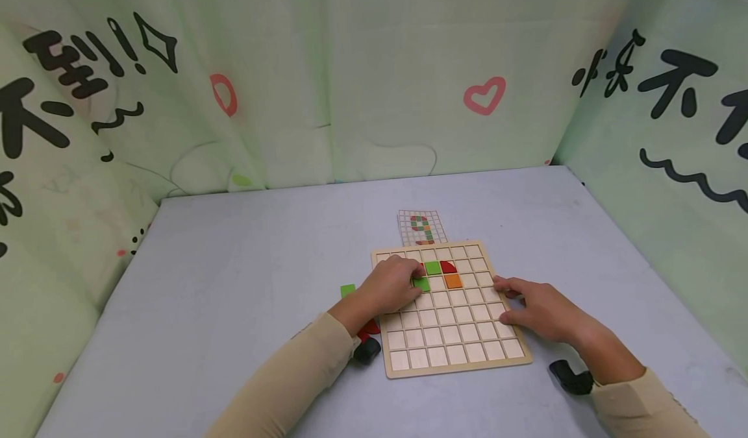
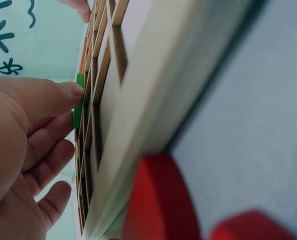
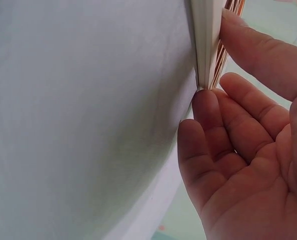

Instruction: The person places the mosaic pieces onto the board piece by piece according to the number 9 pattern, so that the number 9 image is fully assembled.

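A wooden grid board [image 1: 456, 367] lies on the table with several coloured tiles in its upper rows. My left hand [image 1: 393, 285] reaches over the board's left side and pinches a green tile [image 2: 79, 100] between thumb and fingers, right at a cell of the grid. Near it sit another green tile [image 1: 432, 267], a rounded red tile [image 1: 448, 267] and an orange tile [image 1: 453, 281]; a red piece is partly hidden behind the fingertips. At the board's right edge my right hand [image 1: 540, 308] rests with relaxed fingers, its thumb [image 3: 263, 57] and fingertips touching the frame.
Behind the board lies a card [image 1: 406, 230] printed with a coloured grid pattern. Left of the board are a loose green tile [image 1: 347, 290] and red pieces [image 1: 371, 327], partly covered by the left arm. A printed curtain [image 1: 350, 100] surrounds the white table [image 1: 234, 263].
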{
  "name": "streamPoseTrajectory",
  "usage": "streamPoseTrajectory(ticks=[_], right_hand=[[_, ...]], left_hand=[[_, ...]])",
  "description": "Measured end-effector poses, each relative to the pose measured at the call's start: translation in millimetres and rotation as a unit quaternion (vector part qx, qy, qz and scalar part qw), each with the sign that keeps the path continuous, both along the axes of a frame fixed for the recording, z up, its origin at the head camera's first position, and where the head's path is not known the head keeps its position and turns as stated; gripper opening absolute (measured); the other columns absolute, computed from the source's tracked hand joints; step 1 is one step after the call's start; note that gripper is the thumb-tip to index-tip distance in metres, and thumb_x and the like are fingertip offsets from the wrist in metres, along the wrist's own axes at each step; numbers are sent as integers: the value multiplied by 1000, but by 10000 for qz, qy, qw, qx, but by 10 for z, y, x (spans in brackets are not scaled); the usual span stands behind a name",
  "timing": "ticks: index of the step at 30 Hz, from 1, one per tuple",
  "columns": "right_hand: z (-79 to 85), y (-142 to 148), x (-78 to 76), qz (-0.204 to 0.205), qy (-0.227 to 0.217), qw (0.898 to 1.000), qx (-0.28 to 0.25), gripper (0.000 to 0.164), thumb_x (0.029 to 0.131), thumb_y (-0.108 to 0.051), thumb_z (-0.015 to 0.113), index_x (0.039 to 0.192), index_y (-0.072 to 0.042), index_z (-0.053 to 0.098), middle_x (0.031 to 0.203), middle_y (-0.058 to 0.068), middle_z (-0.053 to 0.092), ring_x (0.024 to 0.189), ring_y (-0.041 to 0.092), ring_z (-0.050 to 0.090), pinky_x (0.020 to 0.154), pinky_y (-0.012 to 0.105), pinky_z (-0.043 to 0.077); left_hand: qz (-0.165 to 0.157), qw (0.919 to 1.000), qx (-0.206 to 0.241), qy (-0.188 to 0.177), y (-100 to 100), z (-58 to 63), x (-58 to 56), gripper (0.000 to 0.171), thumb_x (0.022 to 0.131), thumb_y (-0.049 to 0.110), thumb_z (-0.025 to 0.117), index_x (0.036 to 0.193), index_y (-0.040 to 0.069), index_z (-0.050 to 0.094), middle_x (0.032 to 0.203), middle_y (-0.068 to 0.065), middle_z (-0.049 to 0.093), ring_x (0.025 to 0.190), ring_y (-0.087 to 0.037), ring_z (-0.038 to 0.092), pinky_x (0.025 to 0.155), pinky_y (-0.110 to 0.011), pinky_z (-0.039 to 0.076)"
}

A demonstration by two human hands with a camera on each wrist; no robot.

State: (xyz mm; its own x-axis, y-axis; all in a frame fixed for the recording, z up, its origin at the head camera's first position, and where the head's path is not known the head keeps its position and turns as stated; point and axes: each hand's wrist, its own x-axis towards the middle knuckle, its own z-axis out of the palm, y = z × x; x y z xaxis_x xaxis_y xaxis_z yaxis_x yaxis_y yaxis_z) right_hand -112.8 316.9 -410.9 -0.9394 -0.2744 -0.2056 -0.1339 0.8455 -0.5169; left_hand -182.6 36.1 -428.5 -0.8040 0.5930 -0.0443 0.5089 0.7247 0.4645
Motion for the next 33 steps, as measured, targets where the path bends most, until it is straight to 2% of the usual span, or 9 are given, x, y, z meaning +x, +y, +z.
streamPoseTrajectory(ticks=[17, 28, 33], right_hand=[[-7, -8, 7, -32, -67, 10000, 18, 61, 87, -24, 78, 137, 2, 55, 145, 20, 50, 122, 41, 53, 98, 58, 42], [14, -5, 10, -21, -60, 10000, 55, 62, 87, -25, 77, 138, 3, 54, 143, 21, 52, 120, 41, 54, 97, 58, 42], [12, -7, 5, -18, -47, 10000, 60, 62, 87, -25, 77, 138, 2, 55, 143, 21, 52, 121, 41, 53, 97, 58, 42]], left_hand=[[42, 10000, 16, 62, -11, 4, 12, 25, 93, 19, 70, 117, 11, 70, 107, 5, 69, 100, -14, 56, 87, -26, 46], [153, 9998, 73, -130, -29, 26, 18, 25, 95, 19, 69, 119, 11, 70, 106, 5, 67, 100, -14, 54, 86, -27, 46], [131, 9999, 44, -72, -28, 18, 15, 24, 95, 19, 69, 118, 11, 70, 105, 4, 68, 99, -14, 55, 86, -27, 47]])
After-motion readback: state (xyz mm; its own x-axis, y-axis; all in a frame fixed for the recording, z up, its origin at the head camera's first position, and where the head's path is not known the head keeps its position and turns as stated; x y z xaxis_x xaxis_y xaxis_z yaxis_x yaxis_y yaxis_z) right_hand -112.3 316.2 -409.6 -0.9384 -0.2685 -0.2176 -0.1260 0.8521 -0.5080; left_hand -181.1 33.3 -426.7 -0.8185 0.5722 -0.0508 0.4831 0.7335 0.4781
